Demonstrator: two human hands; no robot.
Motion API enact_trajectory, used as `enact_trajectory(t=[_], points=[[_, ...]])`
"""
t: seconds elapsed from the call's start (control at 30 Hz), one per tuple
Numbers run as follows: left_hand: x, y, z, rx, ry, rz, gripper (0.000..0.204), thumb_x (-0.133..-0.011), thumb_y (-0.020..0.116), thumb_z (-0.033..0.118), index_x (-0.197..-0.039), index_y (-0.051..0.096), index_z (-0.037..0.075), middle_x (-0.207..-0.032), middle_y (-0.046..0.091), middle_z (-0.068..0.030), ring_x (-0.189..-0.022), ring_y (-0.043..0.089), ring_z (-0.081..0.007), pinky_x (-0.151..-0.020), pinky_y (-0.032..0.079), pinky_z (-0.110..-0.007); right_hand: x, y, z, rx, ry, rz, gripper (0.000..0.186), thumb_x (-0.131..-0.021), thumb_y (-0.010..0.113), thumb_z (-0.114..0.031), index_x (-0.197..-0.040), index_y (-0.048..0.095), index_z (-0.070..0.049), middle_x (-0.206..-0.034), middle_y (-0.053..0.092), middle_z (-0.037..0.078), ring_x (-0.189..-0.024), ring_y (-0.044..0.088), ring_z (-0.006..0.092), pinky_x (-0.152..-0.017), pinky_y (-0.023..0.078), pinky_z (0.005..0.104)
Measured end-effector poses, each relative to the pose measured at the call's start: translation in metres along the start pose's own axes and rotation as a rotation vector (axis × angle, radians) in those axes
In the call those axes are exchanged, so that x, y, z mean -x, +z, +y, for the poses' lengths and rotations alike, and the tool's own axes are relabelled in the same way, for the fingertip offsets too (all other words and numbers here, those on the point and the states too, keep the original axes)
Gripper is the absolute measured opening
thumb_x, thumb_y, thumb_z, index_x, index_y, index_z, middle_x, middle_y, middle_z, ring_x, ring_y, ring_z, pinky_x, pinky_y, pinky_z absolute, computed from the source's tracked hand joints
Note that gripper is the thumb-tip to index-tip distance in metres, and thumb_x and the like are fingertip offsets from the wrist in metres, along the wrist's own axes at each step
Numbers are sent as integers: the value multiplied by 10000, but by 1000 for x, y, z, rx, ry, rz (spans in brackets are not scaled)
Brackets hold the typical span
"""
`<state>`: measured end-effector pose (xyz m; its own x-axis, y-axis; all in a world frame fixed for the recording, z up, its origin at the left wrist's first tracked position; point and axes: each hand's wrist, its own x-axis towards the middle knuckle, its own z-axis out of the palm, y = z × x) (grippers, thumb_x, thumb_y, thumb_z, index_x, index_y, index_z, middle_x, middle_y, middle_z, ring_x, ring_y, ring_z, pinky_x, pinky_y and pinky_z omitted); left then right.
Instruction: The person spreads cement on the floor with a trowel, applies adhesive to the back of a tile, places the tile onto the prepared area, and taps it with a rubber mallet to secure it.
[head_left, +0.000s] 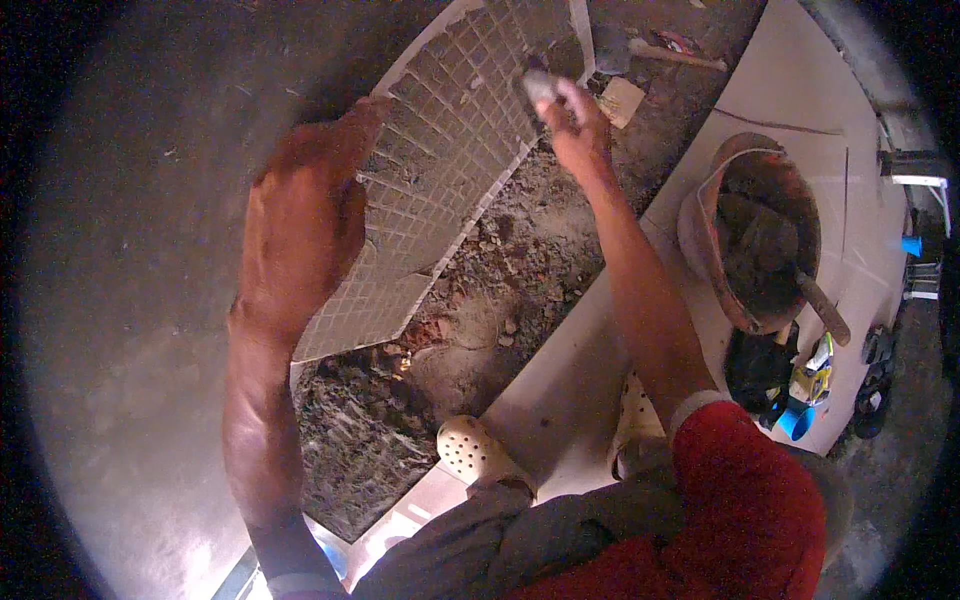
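Observation:
A large tile (450, 130) stands tilted in front of me, its grey gridded back facing up toward me. My left hand (305, 210) is closed on the tile's left edge, with the fingertips partly hidden. Near the tile's far right side, my right hand (580, 125) is closed around a small grey, dark-edged piece (540, 85). Motion blurs that piece, so its kind cannot be made out; it is against or just above the gridded back. Below the tile lies a strip of rubble and loose soil (490, 270), with a patch of wet grey mortar (360, 450) at the near end.
Right of me, a bucket (700, 220) of dark mix holds a trowel (825, 310) on pale laid tiles (570, 360). Beside it are a black bag (755, 375), a blue cup (797, 420) and sandals (873, 390). A wooden-handled tool (680, 55) lies at the far end.

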<state>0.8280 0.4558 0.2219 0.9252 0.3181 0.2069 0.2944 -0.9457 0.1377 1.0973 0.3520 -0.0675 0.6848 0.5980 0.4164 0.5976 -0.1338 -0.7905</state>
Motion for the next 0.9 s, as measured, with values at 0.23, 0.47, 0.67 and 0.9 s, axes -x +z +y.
enact_trajectory(t=[0.23, 0.47, 0.67, 0.9], points=[[4, 6, 10, -33, -116, -11, 600, -782, 586, -118, -1349, 624, 75, -1072, 691, -219, -1025, 648, -420, -895, 552, -499, -15, 0, 41, -370, 681, 234, 406, -974, 709, -247, -1345, 628, -104, -1259, 660, 54, -1067, 618, 194, -898, 503, 411], [-3, 9, 2, -30, -79, 20, 601, -775, 577, -126, -1337, 641, 79, -1077, 689, -220, -1050, 647, -405, -894, 555, -497, -73, 7, 24, -568, 573, 177, 534, -969, 729, -347, -1399, 590, -63, -1346, 637, 65, -1123, 603, 196, -960, 466, 402], [-1, 9, 5, -32, -37, 58, 593, -781, 583, -116, -1336, 647, 84, -1084, 688, -223, -1044, 652, -411, -904, 557, -495, -46, -19, -10, -617, 383, -56, 458, -960, 749, -273, -1354, 617, -81, -1177, 686, 10, -1042, 614, 172, -974, 446, 380], [1, 13, 0, -44, -77, 19, 563, -784, 585, -110, -1316, 657, 62, -1098, 701, -218, -1060, 648, -410, -913, 559, -497, 18, -6, 86, -943, 716, 104, 120, -984, 694, -175, -1090, 641, -159, -833, 467, -68, -682, 413, 110, -1013, 468, 486]])
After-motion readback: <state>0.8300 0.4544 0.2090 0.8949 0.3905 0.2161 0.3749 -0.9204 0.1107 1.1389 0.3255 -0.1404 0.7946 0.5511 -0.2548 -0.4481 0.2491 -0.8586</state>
